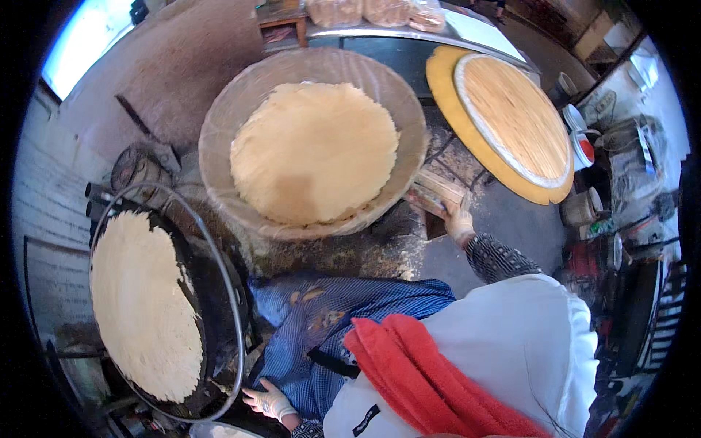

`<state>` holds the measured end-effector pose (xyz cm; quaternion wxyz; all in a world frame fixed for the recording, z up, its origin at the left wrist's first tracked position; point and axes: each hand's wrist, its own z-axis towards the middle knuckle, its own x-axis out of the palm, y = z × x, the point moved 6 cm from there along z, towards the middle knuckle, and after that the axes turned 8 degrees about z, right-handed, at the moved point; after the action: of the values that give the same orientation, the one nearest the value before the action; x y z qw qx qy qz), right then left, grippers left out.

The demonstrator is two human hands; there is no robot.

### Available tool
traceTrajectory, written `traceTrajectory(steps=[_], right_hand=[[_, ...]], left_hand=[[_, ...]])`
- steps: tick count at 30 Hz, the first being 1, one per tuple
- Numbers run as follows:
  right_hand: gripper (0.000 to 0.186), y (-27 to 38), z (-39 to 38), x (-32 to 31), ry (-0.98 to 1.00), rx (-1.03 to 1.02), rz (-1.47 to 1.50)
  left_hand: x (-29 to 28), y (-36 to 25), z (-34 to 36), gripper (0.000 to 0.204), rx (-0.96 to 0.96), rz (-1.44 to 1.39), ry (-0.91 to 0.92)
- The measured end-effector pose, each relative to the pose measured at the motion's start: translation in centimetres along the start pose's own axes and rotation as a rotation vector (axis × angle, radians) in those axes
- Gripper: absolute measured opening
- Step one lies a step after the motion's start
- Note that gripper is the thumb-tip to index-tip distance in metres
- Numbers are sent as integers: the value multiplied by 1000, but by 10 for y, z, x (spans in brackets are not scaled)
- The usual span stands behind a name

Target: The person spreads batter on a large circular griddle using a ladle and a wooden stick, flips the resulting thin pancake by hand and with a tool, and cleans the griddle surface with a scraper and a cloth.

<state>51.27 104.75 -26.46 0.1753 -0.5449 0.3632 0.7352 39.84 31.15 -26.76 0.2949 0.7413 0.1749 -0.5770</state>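
Observation:
At the lower left a wide, thin pale flatbread (146, 310) covers most of a round black griddle (191, 281). A metal hoop (232, 292) runs around the griddle. My left hand (270, 401), in a pale glove, has its fingers stretched out beside the hoop's near edge; whether they touch it I cannot tell. Ahead, a big round basin (314, 69) holds pale dough or batter (314, 146). Right of the basin, my gloved right hand (458, 224) is closed on a box-like wooden piece (442, 191); its exact kind does not show.
A round slatted wooden board (515, 109) lies on a yellow disc (447, 80) at the far right. Bagged flat goods (387, 13) sit on the back table. Buckets (582, 208) line the right side. A shovel (150, 131) leans at the left, behind the griddle.

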Motion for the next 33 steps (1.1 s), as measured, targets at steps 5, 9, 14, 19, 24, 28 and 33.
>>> traceTrajectory(steps=[5,9,14,19,24,28,33], right_hand=[[46,63,14,35,255,186,-99],[69,92,-12,51,446,300,-288],[50,4,-11,122,140,-4,-147],[20,133,-47,134,295,-350,650],[27,430,-148,103,1273,31,1186],[36,569,-185,96,1543,24,1254],[38,643,-192,91,1212,-700,976]], left_hand=[[-8,37,1,77,88,-59,-125],[2,41,-9,77,212,-169,-174],[9,96,9,87,84,-493,-419],[-54,134,38,87,149,-175,-556],[-49,89,55,72,476,-86,-393],[-60,76,46,82,551,-280,-399],[-40,124,85,57,343,-76,-426]])
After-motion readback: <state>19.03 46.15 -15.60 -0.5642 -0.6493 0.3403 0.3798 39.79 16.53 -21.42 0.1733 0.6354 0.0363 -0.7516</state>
